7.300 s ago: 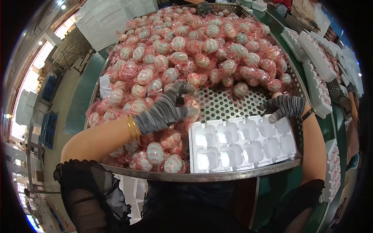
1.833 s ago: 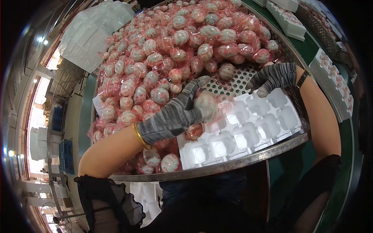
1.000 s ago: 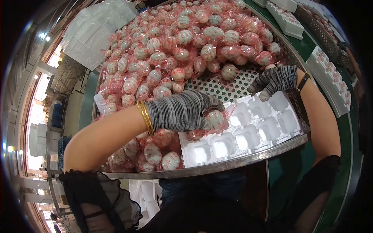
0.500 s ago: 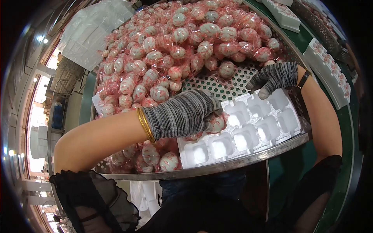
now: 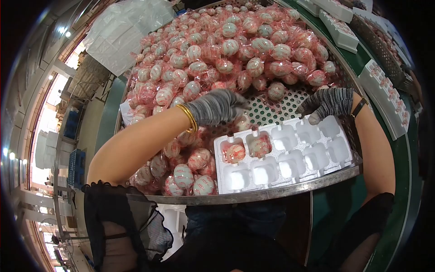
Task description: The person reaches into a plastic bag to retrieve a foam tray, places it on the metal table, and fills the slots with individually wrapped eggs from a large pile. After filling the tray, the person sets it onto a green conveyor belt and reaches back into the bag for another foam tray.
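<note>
My left hand (image 5: 216,108), in a grey striped knit glove, is over the near edge of the egg pile, its fingers stretched to the right and slightly blurred. I see nothing in it. Just below the fingertips lies a wrapped egg (image 5: 241,122). My right hand (image 5: 324,105), gloved alike, grips the far right edge of a white foam egg tray (image 5: 290,152), thumb over the rim. Two far-row pockets at the tray's left end hold a red-printed egg (image 5: 235,154) and a second egg (image 5: 260,147). The other pockets hold nothing.
A heap of eggs in clear, red-printed film (image 5: 199,68) fills much of a perforated metal bin (image 5: 285,104) with a raised front rim (image 5: 272,191). Filled foam trays (image 5: 385,99) stand on the green surface at right. Plastic-wrapped white foam (image 5: 122,36) is at the back left.
My left hand has moved up and left off the tray, leaving two eggs visible in its far-left pockets. My right hand keeps its hold on the tray. The camera view has shifted slightly.
</note>
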Tool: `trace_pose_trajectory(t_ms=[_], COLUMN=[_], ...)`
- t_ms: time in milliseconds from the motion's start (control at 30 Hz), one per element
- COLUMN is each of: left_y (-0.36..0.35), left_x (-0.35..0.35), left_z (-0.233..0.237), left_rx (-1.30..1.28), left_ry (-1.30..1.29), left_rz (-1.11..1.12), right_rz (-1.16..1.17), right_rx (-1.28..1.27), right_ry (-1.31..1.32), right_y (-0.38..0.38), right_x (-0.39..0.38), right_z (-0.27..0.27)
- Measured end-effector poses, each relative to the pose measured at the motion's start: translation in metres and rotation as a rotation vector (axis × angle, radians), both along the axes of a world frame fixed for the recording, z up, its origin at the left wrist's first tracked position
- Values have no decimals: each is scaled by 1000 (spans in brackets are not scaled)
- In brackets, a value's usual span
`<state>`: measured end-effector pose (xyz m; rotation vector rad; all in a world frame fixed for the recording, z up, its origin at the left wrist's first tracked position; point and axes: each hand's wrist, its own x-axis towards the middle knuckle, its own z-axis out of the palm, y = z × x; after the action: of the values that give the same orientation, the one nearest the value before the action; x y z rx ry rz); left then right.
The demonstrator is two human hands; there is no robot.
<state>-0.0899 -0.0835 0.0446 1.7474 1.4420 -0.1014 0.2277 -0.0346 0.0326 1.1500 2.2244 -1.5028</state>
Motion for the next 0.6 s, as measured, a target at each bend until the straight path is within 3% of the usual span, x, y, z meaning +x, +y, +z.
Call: trace_pose_trajectory(t_ms=[100, 167, 233, 267, 400, 467, 600], left_y=[-1, -9, 7, 36, 48, 38, 9], left_x=[-10, 16, 13, -15, -2, 5, 16], left_z=[-40, -37, -72, -143, -103, -50, -9], left_rx=[317, 308, 230, 691, 459, 74, -106], left_ry=[261, 464, 320, 260, -654, -705, -771], left_rz=[-467, -391, -252, -503, -84, 99, 11], right_rz=[56, 42, 51, 68, 48, 16, 66], right_rx=[52, 29, 30, 49, 79, 23, 148], right_ry=[27, 28, 20, 11, -41, 8, -40], right_y=[5, 5, 4, 6, 0, 4, 7], right_x=[4, 4, 4, 5, 1, 5, 4], right_z=[-7, -6, -7, -9, 1, -9, -14])
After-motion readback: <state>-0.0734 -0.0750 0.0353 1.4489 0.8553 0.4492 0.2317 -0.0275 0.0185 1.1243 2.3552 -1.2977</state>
